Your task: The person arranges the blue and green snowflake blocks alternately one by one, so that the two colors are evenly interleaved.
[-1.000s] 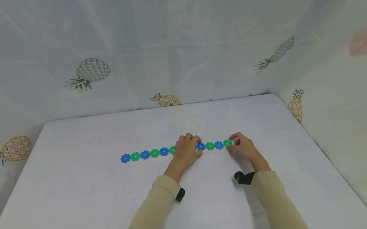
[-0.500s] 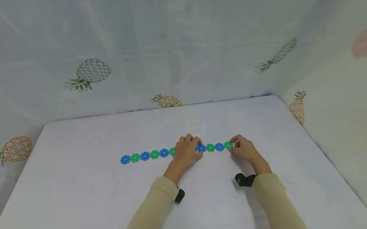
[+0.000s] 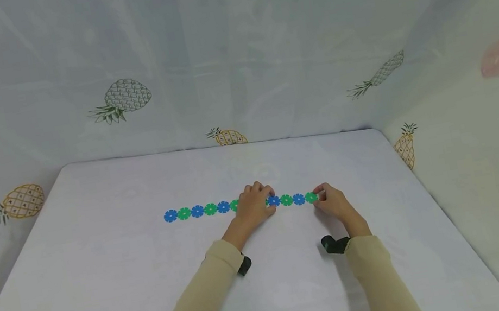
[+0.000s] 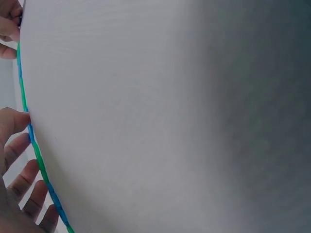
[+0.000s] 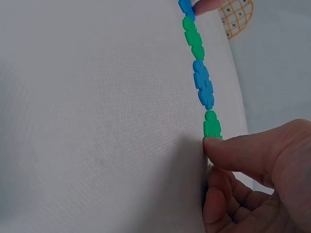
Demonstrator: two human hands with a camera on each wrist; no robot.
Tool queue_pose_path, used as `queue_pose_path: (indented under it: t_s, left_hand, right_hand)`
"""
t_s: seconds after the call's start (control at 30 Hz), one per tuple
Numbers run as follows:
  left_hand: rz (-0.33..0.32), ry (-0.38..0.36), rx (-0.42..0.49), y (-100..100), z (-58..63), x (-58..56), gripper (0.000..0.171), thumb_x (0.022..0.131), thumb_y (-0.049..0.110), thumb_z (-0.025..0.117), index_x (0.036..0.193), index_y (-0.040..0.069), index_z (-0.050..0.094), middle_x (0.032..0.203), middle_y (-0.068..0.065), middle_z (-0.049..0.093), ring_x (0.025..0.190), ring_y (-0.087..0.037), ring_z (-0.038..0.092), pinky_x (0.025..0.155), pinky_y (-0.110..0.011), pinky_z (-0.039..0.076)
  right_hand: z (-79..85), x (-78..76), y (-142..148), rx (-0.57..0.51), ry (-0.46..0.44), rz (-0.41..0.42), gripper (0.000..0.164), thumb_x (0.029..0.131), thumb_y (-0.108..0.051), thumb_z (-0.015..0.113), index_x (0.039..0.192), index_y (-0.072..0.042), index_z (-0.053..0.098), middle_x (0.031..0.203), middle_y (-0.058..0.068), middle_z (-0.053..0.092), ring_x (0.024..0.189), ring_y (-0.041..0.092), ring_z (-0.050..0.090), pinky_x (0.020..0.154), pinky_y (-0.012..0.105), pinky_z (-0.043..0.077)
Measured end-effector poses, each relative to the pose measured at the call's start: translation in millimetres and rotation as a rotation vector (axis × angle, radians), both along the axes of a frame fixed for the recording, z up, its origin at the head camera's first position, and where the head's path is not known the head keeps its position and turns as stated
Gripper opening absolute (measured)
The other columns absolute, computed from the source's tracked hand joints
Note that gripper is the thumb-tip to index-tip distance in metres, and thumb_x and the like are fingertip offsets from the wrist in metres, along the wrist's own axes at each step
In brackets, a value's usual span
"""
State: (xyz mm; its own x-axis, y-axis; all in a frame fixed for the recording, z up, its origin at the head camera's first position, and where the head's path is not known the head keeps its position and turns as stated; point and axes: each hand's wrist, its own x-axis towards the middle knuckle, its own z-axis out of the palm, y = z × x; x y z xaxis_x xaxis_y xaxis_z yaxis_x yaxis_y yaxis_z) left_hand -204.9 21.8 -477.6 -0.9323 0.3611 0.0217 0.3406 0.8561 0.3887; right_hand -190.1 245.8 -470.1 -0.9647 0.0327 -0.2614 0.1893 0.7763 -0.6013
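Note:
A row of flower-shaped plastic discs, alternating blue and green, lies across the white table in the head view. My left hand [image 3: 253, 204] lies over the middle of the row, hiding part of it. Its thumb and index finger hold a blue disc [image 3: 274, 201] by its edges. At the row's right end, my right hand [image 3: 334, 202] pinches the green disc [image 3: 311, 197] between thumb and fingers. The right wrist view shows the thumb on that green disc [image 5: 212, 125], beside a blue disc [image 5: 203, 85]. The left wrist view catches the row nearly edge-on.
The white table [image 3: 127, 286] reaches its far edge in front of a hanging cloth [image 3: 264, 65] printed with pineapples. Dark wrist-worn devices stick out by the left cuff [image 3: 223, 253] and the right cuff [image 3: 364, 246].
My right hand has shifted slightly right, so more of the green end disc shows between its fingertips. The left hand and the rest of the row look still.

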Motion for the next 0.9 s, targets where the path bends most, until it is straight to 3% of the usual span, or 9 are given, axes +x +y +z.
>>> queue_pose_path:
  t_s: [0.4, 0.63, 0.77, 0.9]
  left_hand:
    - [-0.01, 0.01, -0.002, 2, -1.1, -0.6, 0.03, 0.085, 0.031, 0.066, 0.112, 0.02, 0.059, 0.112, -0.005, 0.051, 0.108, -0.026, 0.046, 0.094, -0.041, 0.04]
    - [-0.028, 0.023, -0.001, -4, -6.2, -3.0, 0.049, 0.085, 0.032, 0.067, 0.13, 0.021, 0.05, 0.116, -0.006, 0.052, 0.106, -0.024, 0.047, 0.09, -0.04, 0.042]
    - [-0.047, -0.04, 0.063, -11, -6.2, -2.0, 0.063, 0.085, 0.03, 0.067, 0.14, 0.02, 0.038, 0.119, -0.006, 0.052, 0.108, -0.023, 0.048, 0.092, -0.038, 0.042]
    - [-0.064, -0.112, 0.158, -23, -2.6, 3.3, 0.066, 0.087, 0.028, 0.065, 0.143, 0.02, 0.031, 0.129, -0.004, 0.048, 0.117, -0.02, 0.047, 0.099, -0.037, 0.041]
  right_hand:
    - [1.1, 1.9, 3, -0.012, -0.001, 0.007, 0.033, 0.089, -0.013, 0.056, 0.119, -0.003, 0.047, 0.098, 0.016, 0.054, 0.084, 0.026, 0.05, 0.072, 0.034, 0.041]
    - [0.2, 3.0, 3, -0.049, 0.0, -0.006, 0.037, 0.089, -0.017, 0.056, 0.123, -0.005, 0.047, 0.096, 0.013, 0.054, 0.082, 0.022, 0.049, 0.07, 0.031, 0.04]
    - [-1.7, 7.1, 5, -0.088, 0.01, -0.001, 0.04, 0.089, -0.016, 0.055, 0.126, -0.004, 0.045, 0.093, 0.012, 0.053, 0.08, 0.021, 0.049, 0.068, 0.029, 0.039]
    - [-2.2, 14.7, 7, -0.105, 0.04, 0.023, 0.042, 0.089, -0.013, 0.054, 0.128, -0.001, 0.043, 0.1, 0.014, 0.055, 0.089, 0.023, 0.051, 0.075, 0.031, 0.042]
